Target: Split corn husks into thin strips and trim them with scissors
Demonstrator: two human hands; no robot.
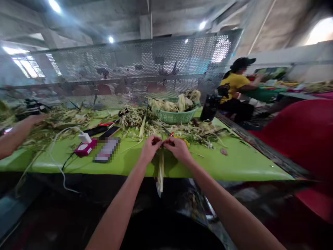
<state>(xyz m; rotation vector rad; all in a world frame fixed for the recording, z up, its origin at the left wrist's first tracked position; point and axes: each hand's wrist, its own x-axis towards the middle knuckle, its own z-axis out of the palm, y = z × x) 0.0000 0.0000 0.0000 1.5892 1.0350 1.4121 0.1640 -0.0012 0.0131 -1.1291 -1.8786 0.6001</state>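
Observation:
A bundle of long, pale dried plant strips [161,166] hangs from my fingertips over the front edge of the green table [208,163]. My left hand [150,150] is closed in a pinch at its upper end. Close beside it, my right hand [179,148] pinches the same end, fingertips nearly touching the left ones. The exact spot between the fingers is too small to make out. Just beyond my hands lies a tool with a red part [172,134], partly hidden. Loose strips and scraps [201,133] spread behind it.
A green basket [177,117] full of dried strips stands behind, with a dark bottle [209,108] at its right. Left lie phones [110,132], a pink power strip [84,148], a white cable [53,152] and red-handled scissors [107,123]. Another person's arm [19,133] reaches in; a red chair [299,128] stands right.

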